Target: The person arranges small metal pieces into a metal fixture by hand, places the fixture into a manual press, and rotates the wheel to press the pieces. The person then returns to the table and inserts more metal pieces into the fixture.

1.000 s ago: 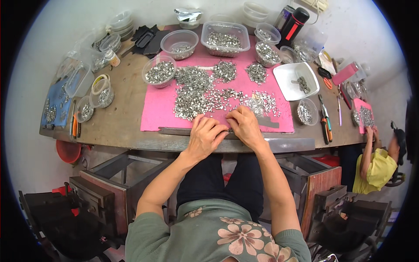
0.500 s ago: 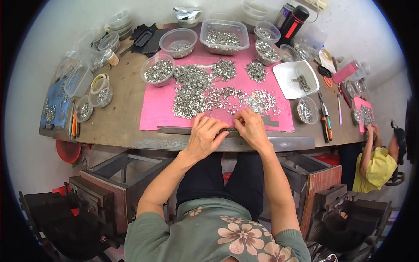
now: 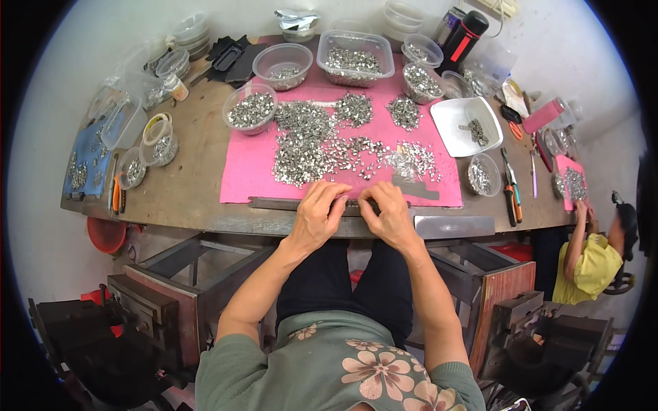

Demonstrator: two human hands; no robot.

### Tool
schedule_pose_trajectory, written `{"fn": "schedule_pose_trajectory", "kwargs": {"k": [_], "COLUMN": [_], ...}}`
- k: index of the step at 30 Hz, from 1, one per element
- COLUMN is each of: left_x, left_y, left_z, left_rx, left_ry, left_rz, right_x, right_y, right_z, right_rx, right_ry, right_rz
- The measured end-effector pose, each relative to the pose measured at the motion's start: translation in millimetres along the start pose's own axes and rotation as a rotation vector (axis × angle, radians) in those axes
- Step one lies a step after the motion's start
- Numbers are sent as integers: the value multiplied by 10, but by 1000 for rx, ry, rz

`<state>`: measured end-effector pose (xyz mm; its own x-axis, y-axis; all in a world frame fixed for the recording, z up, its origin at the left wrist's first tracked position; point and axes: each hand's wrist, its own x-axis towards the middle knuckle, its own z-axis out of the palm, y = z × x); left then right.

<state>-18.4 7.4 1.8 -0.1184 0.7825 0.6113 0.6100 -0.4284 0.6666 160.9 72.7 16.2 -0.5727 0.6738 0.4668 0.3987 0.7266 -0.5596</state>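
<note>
Bare table [image 3: 195,185] extends left of the pink mat [image 3: 243,175]; its front edge runs close below the left hand [image 3: 317,212] and right hand [image 3: 386,214]. Compared with half a second earlier, the right fingertips sit lower. The narrow, dark bar [image 3: 274,204] lies along the mat's near edge. Hands stand slightly apart at it; grip cannot be told.

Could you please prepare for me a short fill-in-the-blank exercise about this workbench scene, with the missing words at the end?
1. The left hand and the right hand are at a dark metal bar near the front edge of a mat coloured ____.
2. The white tray lies to the ____ of the biggest pile of metal pieces.
3. The round basin below the table is coloured ____.
4. The co-worker's shirt is coloured ____.

Missing words: pink; right; red; yellow.
</note>
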Motion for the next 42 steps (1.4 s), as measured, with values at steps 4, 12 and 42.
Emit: {"fn": "schedule_pose_trajectory", "kwargs": {"k": [4,12,42], "left_x": [1,5,374], "left_y": [32,68,-214], "left_z": [-2,64,-25], "left_rx": [-11,214,273], "left_ry": [-20,-69,-301], "left_rz": [-48,31,-21], "right_x": [-34,72,156], "right_y": [-38,91,275], "right_z": [53,1,-101], "right_rx": [-24,34,122], "right_ry": [47,129,-51], "right_rz": [-4,87,251]}}
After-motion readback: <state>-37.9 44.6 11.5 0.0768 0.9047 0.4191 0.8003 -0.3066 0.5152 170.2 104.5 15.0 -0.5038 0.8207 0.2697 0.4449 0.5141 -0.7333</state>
